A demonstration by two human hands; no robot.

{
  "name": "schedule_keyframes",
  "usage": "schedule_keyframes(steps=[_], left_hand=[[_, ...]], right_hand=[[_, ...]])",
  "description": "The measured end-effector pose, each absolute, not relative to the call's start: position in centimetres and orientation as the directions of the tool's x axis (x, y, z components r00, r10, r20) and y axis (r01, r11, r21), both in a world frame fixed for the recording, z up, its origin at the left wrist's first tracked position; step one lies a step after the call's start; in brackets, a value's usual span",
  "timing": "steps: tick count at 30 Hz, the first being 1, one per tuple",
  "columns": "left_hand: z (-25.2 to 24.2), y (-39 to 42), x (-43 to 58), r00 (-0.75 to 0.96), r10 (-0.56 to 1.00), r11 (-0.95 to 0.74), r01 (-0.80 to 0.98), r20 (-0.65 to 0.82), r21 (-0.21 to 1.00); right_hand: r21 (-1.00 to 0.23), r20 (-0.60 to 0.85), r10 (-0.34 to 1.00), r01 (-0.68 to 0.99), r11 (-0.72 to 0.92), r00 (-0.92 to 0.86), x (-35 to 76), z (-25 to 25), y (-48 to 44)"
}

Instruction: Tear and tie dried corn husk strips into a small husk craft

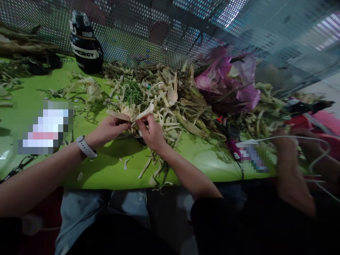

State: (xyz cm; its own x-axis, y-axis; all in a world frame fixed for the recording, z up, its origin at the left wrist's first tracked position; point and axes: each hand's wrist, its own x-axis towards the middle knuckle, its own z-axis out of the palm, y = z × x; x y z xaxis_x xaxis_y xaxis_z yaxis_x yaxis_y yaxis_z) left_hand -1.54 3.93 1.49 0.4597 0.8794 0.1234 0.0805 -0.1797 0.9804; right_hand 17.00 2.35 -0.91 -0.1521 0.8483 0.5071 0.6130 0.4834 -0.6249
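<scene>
Dry, pale husk strips (145, 112) are pinched between my two hands, over the near side of a heap of husks on the green table (111, 170). My left hand (113, 130), with a white watch (86, 147) on its wrist, has its fingers closed on the strips from the left. From the right, my right hand (152, 134) grips them between thumb and fingers, close to the left fingertips. A bundle of thin green strands (132, 92) lies just behind the hands in the heap (170, 83).
A black bottle (86, 53) stands at the back left before a perforated metal screen (127, 32). A blurred phone (46, 127) lies left. Purple plastic bag (228, 83) sits right of the heap. At the far right are another person's arms (288, 166) and a white cable (287, 136).
</scene>
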Motion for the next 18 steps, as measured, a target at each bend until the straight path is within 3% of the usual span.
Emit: schedule_keyframes(steps=[8, 13, 18], left_hand=[[0.4, 4.0, -1.8, 0.489, 0.872, 0.046, -0.132, 0.025, 0.99], [0.9, 3.7, -1.5, 0.496, 0.868, 0.007, -0.062, 0.025, 0.998], [0.8, 4.0, -1.4, 0.436, 0.9, 0.112, -0.184, -0.021, 0.976]], right_hand=[[-0.794, 0.395, 0.906, 0.439, 0.42, -0.153, 16.4, -1.1, 1.7], [-0.843, 0.387, 0.908, 0.339, 0.418, -0.159, 16.4, -1.8, 2.0], [-0.942, 0.282, 0.954, 0.158, 0.296, -0.104, 16.2, -2.0, 2.4]])
